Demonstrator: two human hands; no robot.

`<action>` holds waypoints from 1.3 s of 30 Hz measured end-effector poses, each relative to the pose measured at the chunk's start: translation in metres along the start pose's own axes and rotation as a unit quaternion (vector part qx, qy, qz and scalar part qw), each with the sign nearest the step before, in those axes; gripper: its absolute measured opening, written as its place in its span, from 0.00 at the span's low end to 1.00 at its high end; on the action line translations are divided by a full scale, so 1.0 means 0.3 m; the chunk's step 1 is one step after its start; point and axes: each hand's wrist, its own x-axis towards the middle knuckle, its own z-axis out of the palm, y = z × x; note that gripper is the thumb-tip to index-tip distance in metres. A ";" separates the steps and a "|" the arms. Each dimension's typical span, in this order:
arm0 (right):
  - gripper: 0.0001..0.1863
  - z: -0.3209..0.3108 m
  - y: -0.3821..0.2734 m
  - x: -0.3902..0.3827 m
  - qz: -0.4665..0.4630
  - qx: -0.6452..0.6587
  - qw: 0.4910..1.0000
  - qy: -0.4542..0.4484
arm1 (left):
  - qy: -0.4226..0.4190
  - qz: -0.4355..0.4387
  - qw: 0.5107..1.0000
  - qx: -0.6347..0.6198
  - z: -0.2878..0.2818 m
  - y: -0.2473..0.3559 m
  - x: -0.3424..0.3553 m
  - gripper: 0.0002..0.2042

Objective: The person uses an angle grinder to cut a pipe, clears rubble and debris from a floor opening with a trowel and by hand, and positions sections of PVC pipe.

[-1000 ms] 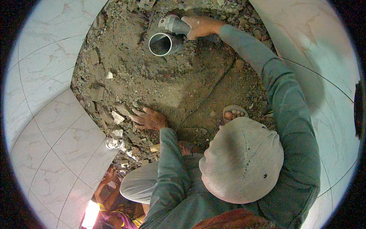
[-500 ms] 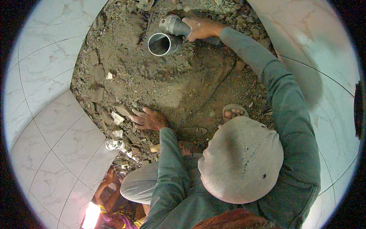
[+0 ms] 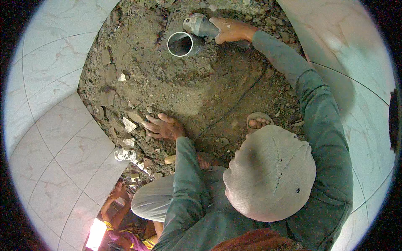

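Near the top, my right hand (image 3: 228, 30) is wrapped round a grey cylindrical piece (image 3: 197, 24) with a paler, collar-like end. I cannot tell whether it is a pipe fitting or a tool body. Just beside it, a grey pipe (image 3: 194, 47) stands up out of the soil, its round mouth facing me. My left hand (image 3: 164, 126) lies open on the dirt, fingers spread, close to broken white chips (image 3: 129, 125). A thin dark cord (image 3: 240, 100) runs across the soil between the two hands.
Pale marbled tiles (image 3: 54, 138) border the dug soil (image 3: 146, 88). A rounded pale cloth shape with small holes (image 3: 272, 175), perhaps a knee or cap, rises behind a sandalled foot (image 3: 258, 122). Another person's arms (image 3: 115, 209) show at lower left. A short yellowish piece (image 3: 170, 159) lies near my left forearm.
The view has shifted slightly, so the soil and pipe sit a little differently in it. My right hand keeps hold of the grey cylindrical piece, and my left hand stays spread on the soil.
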 end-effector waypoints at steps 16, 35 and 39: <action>0.51 -0.043 -0.032 -0.032 0.031 -0.013 0.997 -0.074 | 0.007 -0.031 0.997 -0.068 -0.039 0.026 0.009 0.28; 0.54 -0.007 0.036 -0.052 0.012 0.037 0.999 0.015 | 0.012 -0.021 0.998 -0.060 -0.018 0.026 0.000 0.29; 0.53 -0.059 -0.032 -0.058 0.051 0.147 0.987 -0.037 | 0.008 -0.029 0.998 -0.060 -0.011 0.015 -0.007 0.29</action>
